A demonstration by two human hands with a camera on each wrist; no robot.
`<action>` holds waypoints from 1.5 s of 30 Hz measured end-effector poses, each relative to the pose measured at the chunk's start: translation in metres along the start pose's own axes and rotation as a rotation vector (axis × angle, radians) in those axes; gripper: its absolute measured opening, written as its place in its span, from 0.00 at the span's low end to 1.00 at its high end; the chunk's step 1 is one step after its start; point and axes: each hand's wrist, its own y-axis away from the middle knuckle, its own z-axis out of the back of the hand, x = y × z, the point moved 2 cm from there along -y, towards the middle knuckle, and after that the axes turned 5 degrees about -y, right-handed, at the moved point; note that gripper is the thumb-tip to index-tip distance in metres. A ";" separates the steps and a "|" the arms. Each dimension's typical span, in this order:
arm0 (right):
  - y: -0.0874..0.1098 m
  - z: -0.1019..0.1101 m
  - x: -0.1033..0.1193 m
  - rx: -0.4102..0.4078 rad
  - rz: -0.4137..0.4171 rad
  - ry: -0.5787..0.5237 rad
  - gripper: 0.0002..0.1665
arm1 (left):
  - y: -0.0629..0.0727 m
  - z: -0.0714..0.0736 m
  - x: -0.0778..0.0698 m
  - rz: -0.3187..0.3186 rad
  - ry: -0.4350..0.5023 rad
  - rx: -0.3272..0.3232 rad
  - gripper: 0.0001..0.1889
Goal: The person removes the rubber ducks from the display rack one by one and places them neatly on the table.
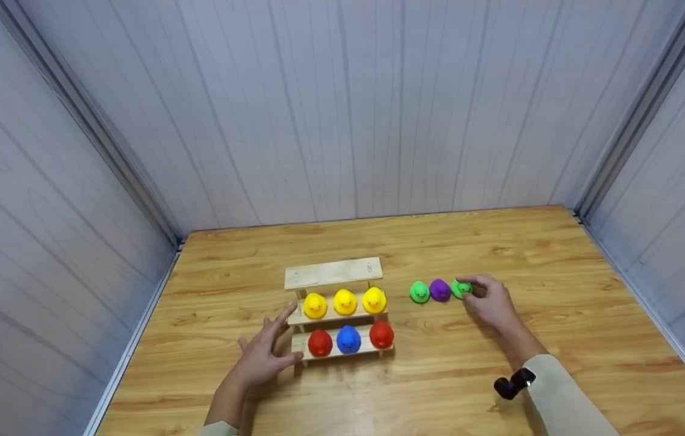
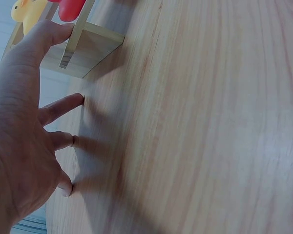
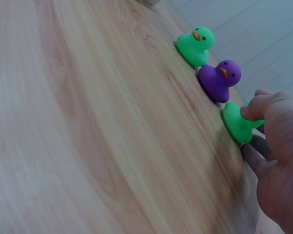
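Note:
My right hand (image 1: 490, 303) pinches the rightmost green rubber duck (image 3: 237, 122) between thumb and fingers, down at the tabletop. Left of it, in a row, stand a purple duck (image 1: 440, 290) and another green duck (image 1: 420, 292). My left hand (image 1: 264, 355) lies beside a stepped wooden rack (image 1: 333, 274), its thumb on the end of the lowest shelf and its other fingers spread. On the middle shelf sit yellow ducks (image 1: 344, 302). The lowest shelf carries a red duck (image 1: 320, 343), a blue duck (image 1: 348, 340) and a second red duck (image 1: 381, 335). Nothing stands on the top shelf.
The wood-grain table (image 1: 439, 387) ends at a pale panel wall (image 1: 342, 109) at the back. Side walls (image 1: 669, 181) rise left and right. A small black device (image 1: 515, 383) sits on my right sleeve cuff.

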 end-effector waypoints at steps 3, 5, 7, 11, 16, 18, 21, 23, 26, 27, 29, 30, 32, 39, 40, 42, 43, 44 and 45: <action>0.000 -0.001 0.000 -0.003 0.003 -0.002 0.20 | 0.000 0.000 0.000 0.001 -0.001 0.001 0.54; 0.000 -0.001 0.000 -0.003 0.002 -0.005 0.20 | 0.001 0.000 0.000 0.001 0.002 0.001 0.54; 0.000 -0.001 0.001 0.001 0.012 -0.010 0.20 | 0.001 0.000 0.000 0.004 0.002 0.000 0.54; 0.001 0.000 0.003 0.004 0.027 -0.029 0.19 | 0.002 0.001 -0.001 0.013 -0.006 -0.002 0.55; 0.000 0.001 0.003 0.005 0.001 -0.028 0.20 | 0.002 0.001 -0.001 0.019 -0.003 0.003 0.55; -0.001 0.001 0.004 0.013 -0.016 -0.038 0.20 | 0.002 0.001 -0.001 0.019 0.004 0.005 0.54; -0.003 0.002 0.008 0.016 -0.037 -0.049 0.20 | 0.002 0.001 -0.001 0.019 0.012 0.004 0.54; -0.005 0.004 0.012 0.027 -0.038 -0.039 0.20 | 0.001 0.001 -0.001 0.016 0.014 0.002 0.54; -0.008 0.006 0.017 0.038 -0.037 -0.021 0.21 | 0.001 0.001 -0.001 0.012 0.009 -0.001 0.54; -0.009 0.007 0.019 0.046 -0.035 -0.020 0.22 | 0.001 0.001 -0.001 0.010 0.006 -0.002 0.54; -0.011 0.009 0.022 0.053 -0.029 -0.020 0.22 | 0.000 0.001 0.000 0.007 0.004 -0.001 0.54; -0.012 0.009 0.023 0.053 -0.031 -0.026 0.22 | 0.000 0.000 0.000 0.007 0.002 -0.001 0.54; -0.013 0.010 0.026 0.053 -0.029 -0.028 0.22 | 0.000 0.000 0.000 0.007 0.001 0.002 0.54; -0.015 0.008 0.030 0.054 -0.006 -0.021 0.22 | -0.001 0.000 0.000 0.010 0.013 0.007 0.54; -0.015 0.008 0.031 0.054 -0.002 -0.020 0.22 | -0.001 0.000 0.000 0.010 0.013 0.007 0.54; -0.016 0.006 0.033 0.053 0.015 -0.011 0.21 | -0.001 0.000 0.000 0.011 0.015 0.008 0.54; -0.016 0.006 0.035 0.053 0.024 -0.005 0.21 | -0.001 0.000 0.000 0.012 0.016 0.009 0.54; -0.016 0.005 0.037 0.050 0.035 -0.003 0.21 | -0.001 -0.001 0.000 0.012 0.016 0.010 0.54; -0.016 0.004 0.039 0.049 0.046 -0.001 0.21 | 0.000 -0.001 0.000 0.012 0.016 0.010 0.54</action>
